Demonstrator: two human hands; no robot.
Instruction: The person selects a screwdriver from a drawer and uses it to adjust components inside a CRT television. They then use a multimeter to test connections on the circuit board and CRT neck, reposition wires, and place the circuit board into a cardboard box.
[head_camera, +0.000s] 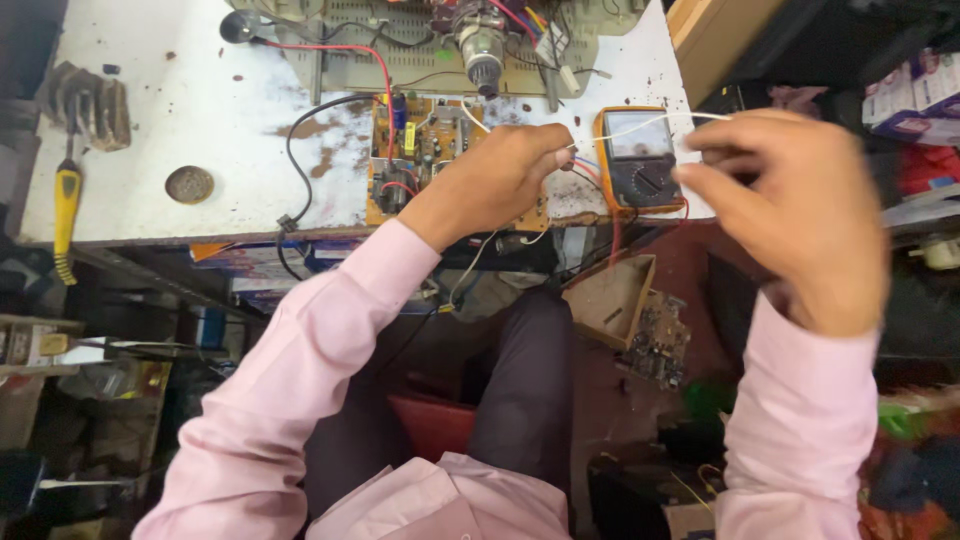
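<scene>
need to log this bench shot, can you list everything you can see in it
white wire: 1, white, stretched between both hands above the meter
circuit board: 1, orange-brown, on the bench under the left hand
multimeter: 1, orange case with dark dial, right end of the bench
workbench: 1, white with rusty patches, across the top
screwdriver: 1, yellow handle, left edge of the bench
round disc: 1, brown, on the bench left of the board
black cable: 1, black, looping left of the board
red wire: 1, red, running to the board from the top
cardboard tray: 1, brown, below the bench
left hand: 1, pinching the wire
right hand: 1, blurred, pinching the wire's other end
</scene>
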